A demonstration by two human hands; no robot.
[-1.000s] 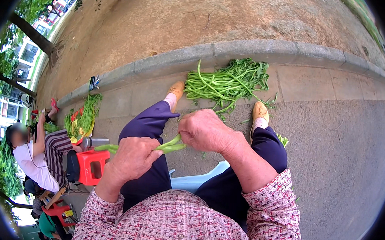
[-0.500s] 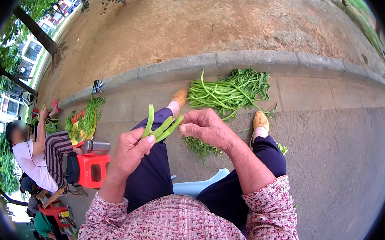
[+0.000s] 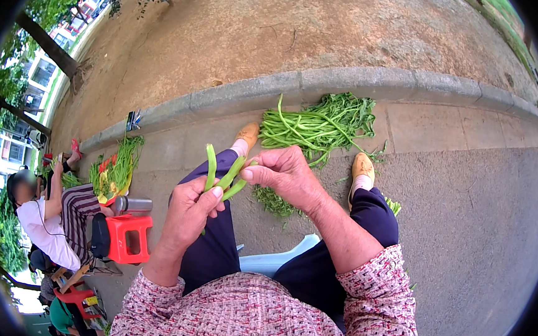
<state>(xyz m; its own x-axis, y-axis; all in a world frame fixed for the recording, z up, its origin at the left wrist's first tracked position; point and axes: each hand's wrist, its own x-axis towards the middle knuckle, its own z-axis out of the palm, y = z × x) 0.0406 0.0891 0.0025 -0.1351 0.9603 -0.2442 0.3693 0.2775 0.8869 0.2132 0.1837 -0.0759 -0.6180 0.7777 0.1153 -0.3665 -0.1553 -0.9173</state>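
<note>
My left hand (image 3: 190,207) is closed around several short, thick green stalks (image 3: 230,174), which fan upward above its thumb and fingers. My right hand (image 3: 292,181) pinches the tip of the rightmost stalk between thumb and forefinger. Both hands are raised over my lap, close together. Beyond them, on the pavement between my shoes, lies a heap of long green stalks (image 3: 303,128) with leaves at its right end. A smaller pile of green leafy bits (image 3: 274,203) sits nearer, partly hidden by my right hand and forearm.
A light-blue plastic stool (image 3: 278,262) shows between my legs. To the left are a red stool (image 3: 128,239), a metal flask (image 3: 133,206) and another bunch of greens (image 3: 122,164) beside a seated person (image 3: 47,218). A stone curb (image 3: 249,92) runs across behind the heap.
My right hand has shifted slightly left and up, and its fingertips now cover more of the rightmost stalk's tip. The left hand still holds the stalks, with its fingers a little rearranged.
</note>
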